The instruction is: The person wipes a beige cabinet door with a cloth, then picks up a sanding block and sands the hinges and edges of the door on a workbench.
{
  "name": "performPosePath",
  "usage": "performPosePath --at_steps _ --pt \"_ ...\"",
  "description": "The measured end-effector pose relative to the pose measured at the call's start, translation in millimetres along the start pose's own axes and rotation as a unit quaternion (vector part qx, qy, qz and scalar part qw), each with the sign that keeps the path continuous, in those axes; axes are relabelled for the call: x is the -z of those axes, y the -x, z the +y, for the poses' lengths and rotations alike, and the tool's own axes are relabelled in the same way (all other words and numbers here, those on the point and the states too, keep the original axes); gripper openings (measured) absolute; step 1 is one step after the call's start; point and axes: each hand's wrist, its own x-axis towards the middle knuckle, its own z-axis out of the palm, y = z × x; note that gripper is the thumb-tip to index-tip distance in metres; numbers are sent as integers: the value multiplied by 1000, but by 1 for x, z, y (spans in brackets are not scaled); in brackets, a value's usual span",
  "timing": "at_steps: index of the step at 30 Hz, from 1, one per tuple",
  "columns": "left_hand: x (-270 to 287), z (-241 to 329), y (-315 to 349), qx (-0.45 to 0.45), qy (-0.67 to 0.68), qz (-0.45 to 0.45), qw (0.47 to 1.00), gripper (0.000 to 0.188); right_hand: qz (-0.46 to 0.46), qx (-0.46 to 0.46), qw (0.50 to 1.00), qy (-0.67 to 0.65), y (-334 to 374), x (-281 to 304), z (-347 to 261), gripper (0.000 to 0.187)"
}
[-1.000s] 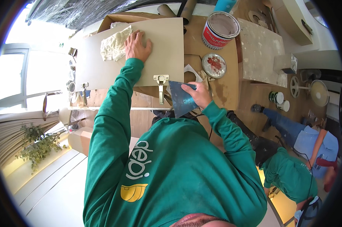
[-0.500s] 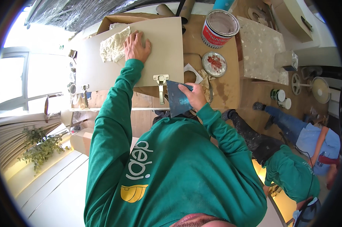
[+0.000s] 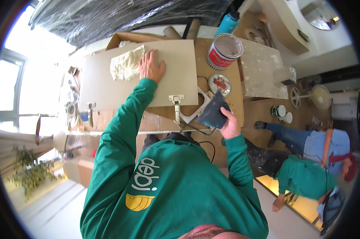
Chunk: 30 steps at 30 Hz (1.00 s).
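Bare panel (image 3: 174, 71) lies open right of the left hand (image 3: 151, 67), but a hinge (image 3: 177, 107) juts from its near edge, and the tin (image 3: 223, 52) stands to the right!

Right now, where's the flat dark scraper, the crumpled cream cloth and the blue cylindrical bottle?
Flat dark scraper (image 3: 213, 113): head view, middle of its blade.
Crumpled cream cloth (image 3: 126, 64): head view, middle of its top.
Blue cylindrical bottle (image 3: 227, 24): head view, on its blue side.

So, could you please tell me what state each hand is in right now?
Left hand: open, palm down on the pale panel beside a crumpled cream cloth.
Right hand: closed, holding a dark, broad-bladed scraper.
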Motion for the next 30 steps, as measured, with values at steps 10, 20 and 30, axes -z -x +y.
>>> performPosePath --at_steps 10,20,30 --pt "16 -16 4 -30 316 -53 947 35 111 207 946 -222 76 -55 113 33" --pt "75 -20 99 -13 582 -267 768 23 166 333 911 -180 61 -138 192 38" --pt "102 54 165 168 624 -507 571 31 240 404 868 -163 63 -114 222 39"
